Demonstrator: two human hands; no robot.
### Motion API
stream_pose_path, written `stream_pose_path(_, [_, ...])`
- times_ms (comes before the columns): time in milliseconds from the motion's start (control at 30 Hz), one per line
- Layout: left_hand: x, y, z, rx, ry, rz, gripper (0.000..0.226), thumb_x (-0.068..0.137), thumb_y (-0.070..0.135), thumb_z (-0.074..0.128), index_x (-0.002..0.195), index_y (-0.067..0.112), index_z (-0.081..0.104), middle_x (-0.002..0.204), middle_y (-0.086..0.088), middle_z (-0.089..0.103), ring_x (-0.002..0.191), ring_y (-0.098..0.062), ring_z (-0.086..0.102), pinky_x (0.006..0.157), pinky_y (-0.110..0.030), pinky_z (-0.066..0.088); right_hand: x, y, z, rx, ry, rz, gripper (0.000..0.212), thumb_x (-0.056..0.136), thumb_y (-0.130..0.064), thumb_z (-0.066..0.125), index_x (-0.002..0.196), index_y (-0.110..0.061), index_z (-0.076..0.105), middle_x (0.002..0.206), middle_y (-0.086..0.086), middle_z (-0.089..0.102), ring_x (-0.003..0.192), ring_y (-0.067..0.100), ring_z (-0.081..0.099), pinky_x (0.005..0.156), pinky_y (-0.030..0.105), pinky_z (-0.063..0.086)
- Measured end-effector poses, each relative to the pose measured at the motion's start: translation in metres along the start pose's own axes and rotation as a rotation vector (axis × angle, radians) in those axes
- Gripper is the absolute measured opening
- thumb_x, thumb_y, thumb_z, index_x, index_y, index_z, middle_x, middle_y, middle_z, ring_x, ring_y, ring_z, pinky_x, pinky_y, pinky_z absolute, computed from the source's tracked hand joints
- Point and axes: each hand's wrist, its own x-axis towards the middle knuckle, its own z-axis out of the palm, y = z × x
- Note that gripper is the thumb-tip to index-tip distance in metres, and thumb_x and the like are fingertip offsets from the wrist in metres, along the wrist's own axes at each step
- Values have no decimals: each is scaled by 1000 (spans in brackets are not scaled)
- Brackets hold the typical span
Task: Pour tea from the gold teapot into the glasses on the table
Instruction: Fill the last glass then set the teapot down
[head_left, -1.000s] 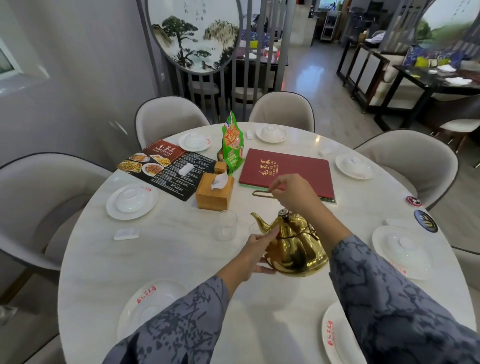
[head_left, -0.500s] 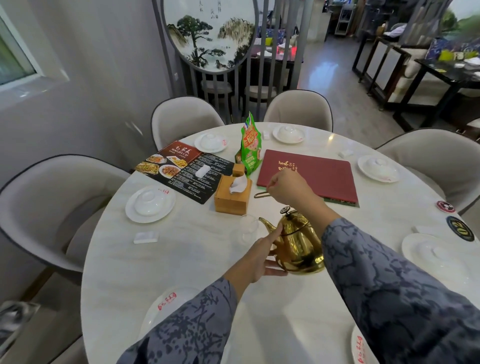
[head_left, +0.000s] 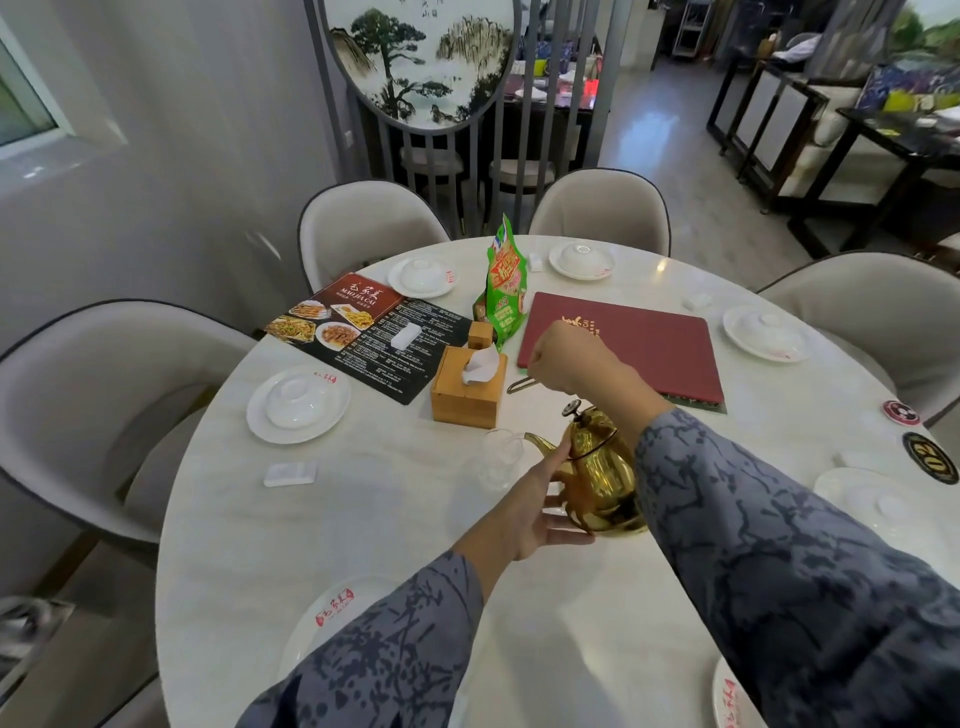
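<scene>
— Round white marble table (head_left: 363, 519) fills most of what we see, ringed by pale chairs. What are our hands doing?

— We have the gold teapot (head_left: 602, 483) lifted and tipped, spout toward the clear glass (head_left: 500, 460) just beside the wooden tissue box (head_left: 469, 387). Our right hand (head_left: 569, 361) is a closed fist around the raised wire handle, above the red menu folder (head_left: 634, 345).

— And the left hand (head_left: 530, 512)?

— Open, fingers spread, its palm pressed against the pot's side under the spout. Whether tea is flowing, we cannot tell.
</scene>
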Motion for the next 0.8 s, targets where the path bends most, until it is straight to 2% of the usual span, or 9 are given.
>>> stream_pose_path(67, [0, 0, 1, -12, 0, -2, 64, 83, 66, 57, 132, 28, 40, 130, -11, 45, 113, -36, 55, 83, -47, 59, 1, -1, 0, -2, -12, -4, 11, 83, -1, 53, 85, -2, 64, 66, 10, 54, 55, 26, 50, 50, 28, 39])
stream_pose_path(267, [-1, 0, 2, -40, 10, -6, 68, 83, 65, 59, 135, 27, 39, 132, -11, 45, 116, -38, 55, 75, -45, 61, 0, -2, -1, -30, -14, -24, 9, 83, -1, 54, 74, -4, 55, 62, 9, 49, 52, 25, 46, 48, 27, 36])
stream_pose_path(467, [-3, 1, 5, -54, 8, -8, 63, 83, 64, 59, 131, 28, 40, 129, -11, 46, 111, -37, 56, 78, -46, 59, -1, -2, -2, -22, -14, -27, 6, 84, -3, 55, 79, -4, 56, 65, 8, 50, 58, 26, 49, 49, 28, 36])
stream_pose_path(600, [-4, 0, 6, -63, 3, -14, 61, 83, 63, 60, 128, 27, 40, 129, -11, 46, 112, -37, 55, 84, -49, 58, -3, -3, -3, -28, -16, -15, 16, 85, -3, 54, 71, -7, 48, 64, 8, 49, 56, 25, 47, 48, 28, 34])
stream_pose_path(800, [-4, -1, 8, -64, -2, -15, 60, 83, 63, 60, 128, 27, 40, 146, -15, 42, 110, -37, 55, 82, -49, 58, -11, -5, -8, -38, -20, -16, 25, 82, 2, 49, 62, -9, 40, 61, 8, 44, 51, 22, 40, 47, 27, 29])
